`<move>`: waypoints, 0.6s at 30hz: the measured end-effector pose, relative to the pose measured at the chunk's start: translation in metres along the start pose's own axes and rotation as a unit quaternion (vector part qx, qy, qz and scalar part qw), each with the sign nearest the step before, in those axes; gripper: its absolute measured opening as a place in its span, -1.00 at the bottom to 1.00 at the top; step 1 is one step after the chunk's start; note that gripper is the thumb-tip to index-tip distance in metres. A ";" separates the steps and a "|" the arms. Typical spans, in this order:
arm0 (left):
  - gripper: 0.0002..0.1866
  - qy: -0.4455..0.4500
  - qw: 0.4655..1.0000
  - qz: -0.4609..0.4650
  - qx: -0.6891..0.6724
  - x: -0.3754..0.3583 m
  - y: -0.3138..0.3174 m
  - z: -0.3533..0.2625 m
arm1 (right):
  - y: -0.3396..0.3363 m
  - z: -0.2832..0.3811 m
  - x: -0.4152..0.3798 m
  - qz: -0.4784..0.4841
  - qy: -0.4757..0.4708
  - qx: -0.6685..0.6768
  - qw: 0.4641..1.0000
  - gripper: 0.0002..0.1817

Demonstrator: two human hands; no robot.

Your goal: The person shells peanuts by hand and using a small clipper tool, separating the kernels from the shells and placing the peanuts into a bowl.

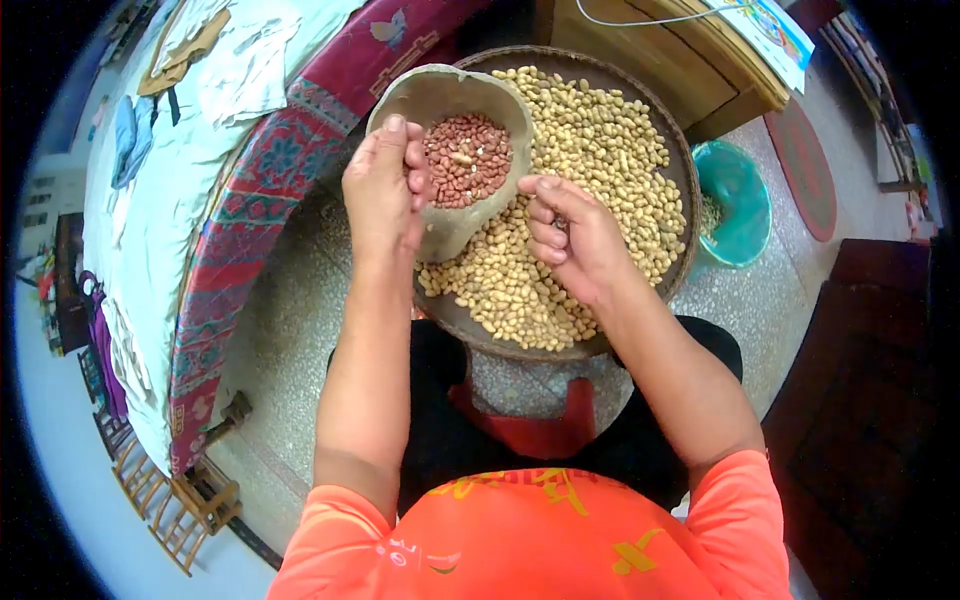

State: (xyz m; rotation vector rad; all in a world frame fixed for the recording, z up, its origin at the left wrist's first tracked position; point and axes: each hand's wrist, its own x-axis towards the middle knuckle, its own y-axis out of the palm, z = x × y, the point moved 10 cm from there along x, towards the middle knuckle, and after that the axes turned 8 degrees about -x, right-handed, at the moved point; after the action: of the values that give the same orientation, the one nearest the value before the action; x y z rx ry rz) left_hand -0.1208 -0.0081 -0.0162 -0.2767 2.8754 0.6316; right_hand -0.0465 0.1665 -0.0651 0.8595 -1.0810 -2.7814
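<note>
A grey, rough-rimmed bowl [450,92] rests over the left part of a round woven tray [683,150]. Red shelled peanuts [465,170] lie in it, with a pale unshelled one on top. Unshelled peanuts [610,150] cover the tray. At the bowl's left side is my left hand [385,190], thumb up and fingers curled closed; whatever it holds is hidden. My right hand [572,235] is closed above the peanuts, just right of the bowl, thumb against the curled forefinger. Something small and dark shows inside its fingers, too small to name.
A green bucket [735,200] with some pale contents stands right of the tray. A wooden cabinet [660,60] is behind it. Along the left runs a bed [240,210] with clothes on it. Below the tray, a red stool [530,430] shows between the knees.
</note>
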 end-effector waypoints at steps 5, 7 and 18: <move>-0.78 0.008 0.992 0.005 0.129 0.005 -0.003 -0.008 | -0.002 0.008 -0.001 -0.006 -0.013 0.014 1.000 -0.86; -0.79 -0.009 0.977 0.016 0.210 -0.003 0.007 0.001 | -0.004 0.009 0.000 0.003 -0.010 0.004 1.000 -0.84; -0.82 -0.017 0.934 0.208 0.291 -0.019 0.055 0.049 | -0.021 -0.022 0.006 -0.053 0.051 0.052 0.996 -0.75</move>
State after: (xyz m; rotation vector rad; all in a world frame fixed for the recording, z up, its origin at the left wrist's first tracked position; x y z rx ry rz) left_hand -0.1077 0.0648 -0.0336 0.4327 2.9342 -0.1849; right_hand -0.0370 0.1677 -0.0950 1.0877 -1.2075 -2.7498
